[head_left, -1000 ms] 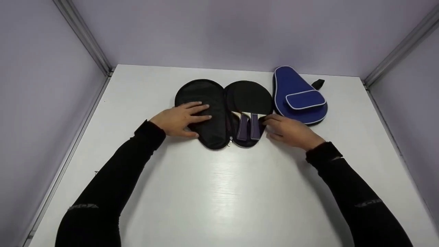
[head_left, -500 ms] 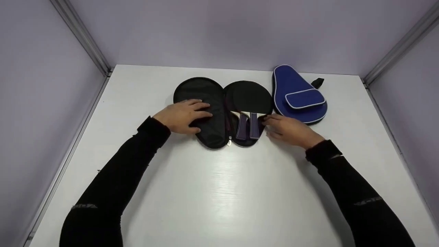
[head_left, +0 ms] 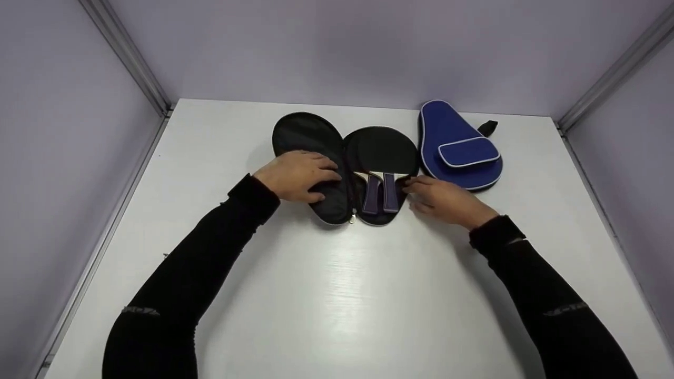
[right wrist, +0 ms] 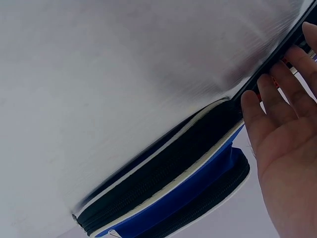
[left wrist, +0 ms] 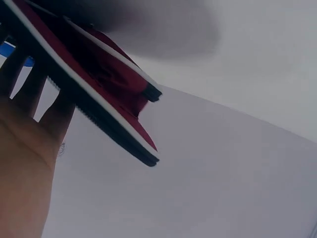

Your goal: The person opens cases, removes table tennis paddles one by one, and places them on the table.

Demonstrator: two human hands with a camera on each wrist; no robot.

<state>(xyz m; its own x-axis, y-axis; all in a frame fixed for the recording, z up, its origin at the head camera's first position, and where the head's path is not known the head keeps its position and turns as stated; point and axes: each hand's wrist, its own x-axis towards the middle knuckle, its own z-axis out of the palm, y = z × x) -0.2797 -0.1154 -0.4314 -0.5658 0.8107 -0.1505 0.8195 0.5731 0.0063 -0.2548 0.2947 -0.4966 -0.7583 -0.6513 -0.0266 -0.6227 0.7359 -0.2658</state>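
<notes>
A zippered table tennis paddle case lies spread open on the table, its left flap [head_left: 305, 131] black inside and red outside. My left hand [head_left: 295, 176] reaches over that flap's outer edge, fingers on the inner face. The flap's outer edge stands raised, its red outside [left wrist: 116, 74] showing in the left wrist view. In the right half, two paddles with dark blades [head_left: 387, 147] and purple handles [head_left: 390, 193] overlap. My right hand [head_left: 447, 200] touches this half's right edge with extended fingers. The right wrist view shows those fingertips [right wrist: 251, 101] along the case's edge.
A blue paddle case [head_left: 453, 118] with white piping and a front pocket [head_left: 469, 152] lies to the right, close to the right hand. Its black strap [head_left: 488, 128] points to the back right. Walls [head_left: 316, 52] enclose the white table [head_left: 342, 295].
My left hand has moved to the right over the left flap. The flap's outer edge has risen and leans inward. My right hand and the paddles have stayed in place.
</notes>
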